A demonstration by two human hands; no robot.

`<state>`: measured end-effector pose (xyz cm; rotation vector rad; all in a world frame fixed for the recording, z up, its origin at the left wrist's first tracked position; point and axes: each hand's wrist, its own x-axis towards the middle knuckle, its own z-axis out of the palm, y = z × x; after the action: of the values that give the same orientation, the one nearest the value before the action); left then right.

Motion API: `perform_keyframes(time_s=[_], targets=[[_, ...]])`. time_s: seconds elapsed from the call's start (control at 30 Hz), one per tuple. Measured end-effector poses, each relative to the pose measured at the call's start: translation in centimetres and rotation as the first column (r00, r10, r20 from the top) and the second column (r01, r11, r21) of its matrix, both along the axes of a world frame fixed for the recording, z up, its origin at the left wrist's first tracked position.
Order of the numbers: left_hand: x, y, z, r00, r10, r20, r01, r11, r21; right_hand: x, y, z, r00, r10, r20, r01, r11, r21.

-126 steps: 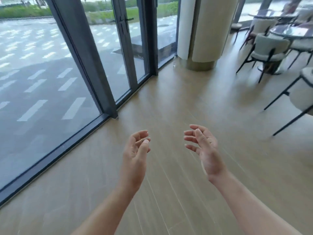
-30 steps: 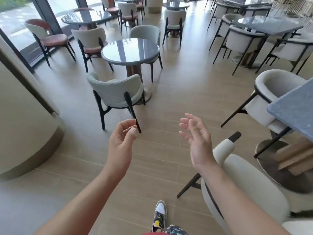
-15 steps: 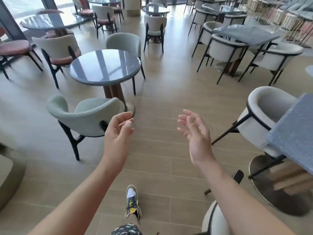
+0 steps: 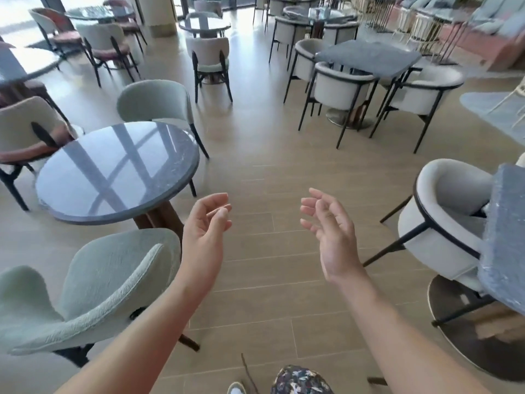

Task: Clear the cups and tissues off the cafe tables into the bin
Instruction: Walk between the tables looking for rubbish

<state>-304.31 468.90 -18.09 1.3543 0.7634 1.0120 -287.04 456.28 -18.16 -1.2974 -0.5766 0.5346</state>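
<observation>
Left hand [image 4: 204, 231] and right hand [image 4: 332, 231] are raised, loosely curled, holding nothing. No cups, tissues or bin are in view; the left table [image 4: 113, 172] bears none. Risk: a leg [image 4: 298, 379] catches the near chair [image 4: 99, 285] in passing.

The person is walking deeper into the cafe: the round desk [image 4: 113, 172] is drawing close on the left, the pale green chair [image 4: 99, 294] is sliding into the lower left corner, and the white chair [image 4: 443, 223] and grey desk [image 4: 502, 237] are looming larger on the right.
</observation>
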Motion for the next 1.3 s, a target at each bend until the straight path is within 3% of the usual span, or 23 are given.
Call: perform_keyframes(time_s=[0.43,0.73,1.3], targets=[[21.6,24.2,-2.7,0.999,-0.037,-0.015,0.037,0.999,0.001,21.2,24.5,-3.2,0.999,-0.019,-0.033,0.019,1.0,0.005],[38.7,41.4,0.7,1.0,0.024,0.015,-0.024,1.0,-0.007,39.6,41.7,0.3,0.998,-0.019,0.055,0.018,1.0,0.006],[60.2,77.5,-0.6,1.0,-0.016,0.025,0.019,0.992,-0.122,59.8,79.2,-1.3,0.999,-0.019,0.027,0.02,0.999,-0.026]])
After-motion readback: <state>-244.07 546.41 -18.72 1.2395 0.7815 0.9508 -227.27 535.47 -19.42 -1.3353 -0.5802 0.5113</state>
